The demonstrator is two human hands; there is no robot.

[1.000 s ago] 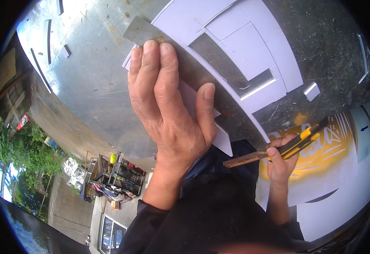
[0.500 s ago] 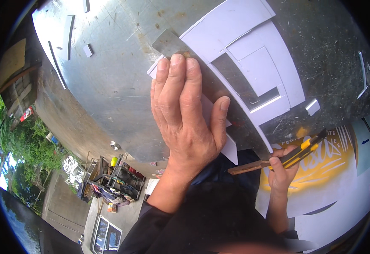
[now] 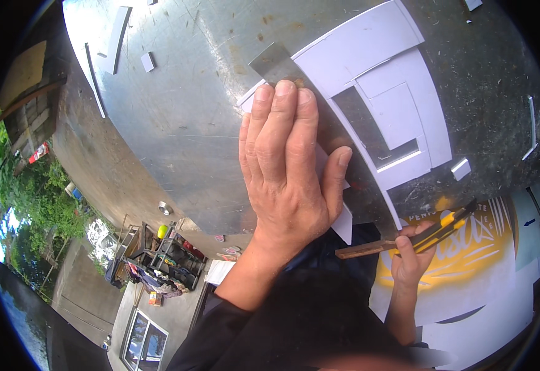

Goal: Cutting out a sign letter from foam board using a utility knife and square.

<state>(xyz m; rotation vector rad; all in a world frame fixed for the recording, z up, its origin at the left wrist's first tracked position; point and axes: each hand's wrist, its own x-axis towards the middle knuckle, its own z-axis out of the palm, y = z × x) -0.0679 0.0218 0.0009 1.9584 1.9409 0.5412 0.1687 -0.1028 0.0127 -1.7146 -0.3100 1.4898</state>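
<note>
My left hand (image 3: 291, 161) lies flat, fingers together and stretched out, thumb held apart. It rests on a white board piece (image 3: 342, 224), whose ends show past the fingertips and below the thumb. A flat grey metal strip (image 3: 274, 60) runs beside and partly under the fingers; how far it extends under them is hidden. To the right, a larger white cut-out panel (image 3: 356, 49) with rectangular openings lies on the metal tabletop. My right hand (image 3: 413, 250) is closed around a yellow and black utility knife (image 3: 448, 225) and a brown, flat stick (image 3: 365, 249).
White offcuts (image 3: 148, 61) and narrow strips (image 3: 117, 40) lie at the far left of the metal table (image 3: 183, 123). A small white block (image 3: 461, 169) sits right of the panel. Sheets with yellow spray lettering (image 3: 461, 278) are at lower right; a cluttered rack (image 3: 168, 256) stands lower left.
The view has shifted, so the table, panel and left hand appear farther right. My left hand stays flat on the white piece, and my right hand keeps hold of the knife and stick.
</note>
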